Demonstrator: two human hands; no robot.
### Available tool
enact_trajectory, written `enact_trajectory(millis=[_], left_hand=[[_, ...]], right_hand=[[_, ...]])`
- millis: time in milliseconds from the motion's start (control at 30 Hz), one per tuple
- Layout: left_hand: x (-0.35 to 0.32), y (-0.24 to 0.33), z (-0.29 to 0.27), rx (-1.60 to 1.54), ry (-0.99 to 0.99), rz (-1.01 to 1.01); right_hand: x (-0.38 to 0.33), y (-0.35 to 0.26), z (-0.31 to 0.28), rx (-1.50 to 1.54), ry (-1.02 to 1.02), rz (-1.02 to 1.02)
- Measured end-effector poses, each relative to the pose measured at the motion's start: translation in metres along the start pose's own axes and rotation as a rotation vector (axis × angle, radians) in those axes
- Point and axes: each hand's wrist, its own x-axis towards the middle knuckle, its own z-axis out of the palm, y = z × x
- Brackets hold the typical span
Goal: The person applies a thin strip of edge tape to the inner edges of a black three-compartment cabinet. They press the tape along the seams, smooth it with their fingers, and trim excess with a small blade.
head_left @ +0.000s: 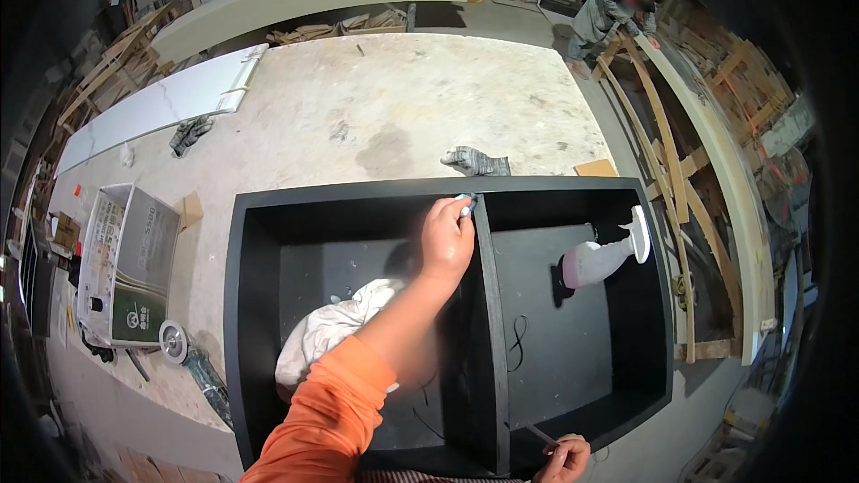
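Observation:
A black open box (231,304) with a central divider (494,340) lies before me on the work table. My left hand (447,241), in an orange sleeve, is closed in a pinch at the divider's far end. A small white-and-blue thing (466,207) shows at its fingertips, too small to name. Low on the right, my right hand (565,459) is closed on a thin flat strip (540,434) beside the divider's near end. A white crumpled cloth (331,331) lies in the left compartment, partly under my forearm. In the right one, a spray bottle (595,262) with pink liquid leans tilted.
Gray work gloves (476,161) lie beyond the box. At left stand a cardboard carton (148,241) and an angle grinder (192,362). A white slab (161,107) rests at the table's far left. Another person (604,18) bends over a wooden frame at far right.

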Motion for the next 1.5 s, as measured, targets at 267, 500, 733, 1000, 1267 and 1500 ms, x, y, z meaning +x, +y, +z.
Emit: enact_trajectory(millis=[267,500,733,1000,1267,1500], left_hand=[[-0.014,-0.003,-0.006,-0.077,0.091,-0.035],[-0.003,-0.005,0.001,-0.055,0.022,0.064],[-0.005,-0.009,0.005,0.000,0.041,0.104],[-0.021,-0.004,-0.009,-0.073,-0.050,0.116],[-0.004,-0.006,0.001,-0.049,-0.008,0.069],[-0.002,-0.004,-0.007,0.031,-0.022,0.088]], right_hand=[[0.004,-0.013,0.002,-0.078,0.019,0.042],[0.001,-0.015,0.004,-0.084,0.022,0.083],[0.004,-0.012,0.001,-0.080,-0.020,0.005],[0.002,-0.006,-0.003,-0.092,-0.037,0.032],[-0.002,-0.009,-0.007,-0.123,-0.059,0.097],[0.000,-0.002,-0.003,-0.059,-0.031,0.049]])
